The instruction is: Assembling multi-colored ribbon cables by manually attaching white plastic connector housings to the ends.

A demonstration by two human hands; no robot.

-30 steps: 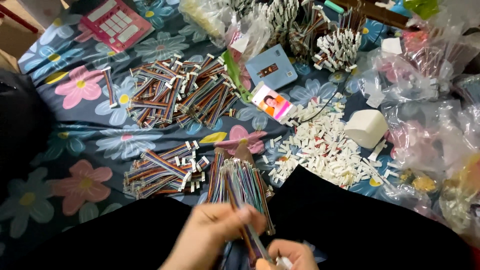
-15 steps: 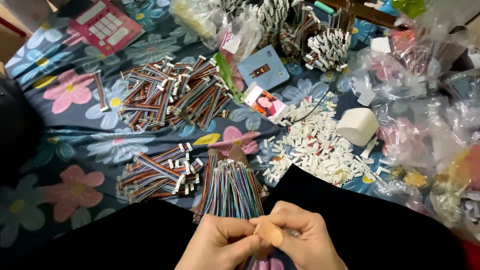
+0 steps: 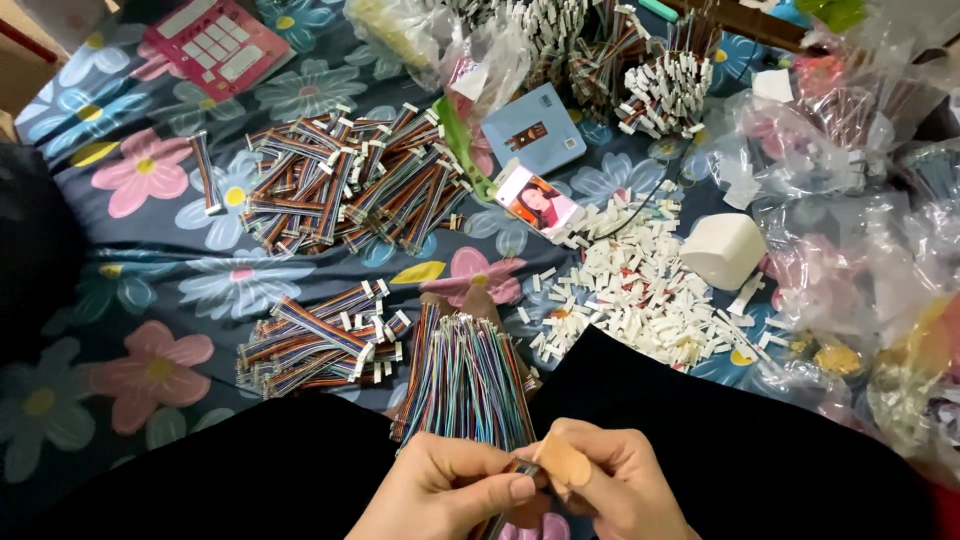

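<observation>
Rainbow-coloured ribbon wires point(image 3: 468, 385) lie in a loose fan between the person's dark-clad knees, their thin strands running down into the two hands at the bottom edge of the view. Left hand point(image 3: 450, 490) and right hand point(image 3: 610, 485) meet fingertip to fingertip, both pinched on the near end of one strand; a tan plaster wraps a right fingertip. Two heaps of finished cables with white plugs rest on the flowered cloth point(image 3: 150, 270): a small heap point(image 3: 320, 340) just left of the fan, a larger one point(image 3: 340, 185) farther off. Small white plastic connectors point(image 3: 640, 290) lie scattered to the right, beside a rounded white roll point(image 3: 722, 250). Crinkled clear bags point(image 3: 850, 180) crowd the right edge. Bare cloth shows only at the left, around the pink flowers; elsewhere the piles sit close together.
</observation>
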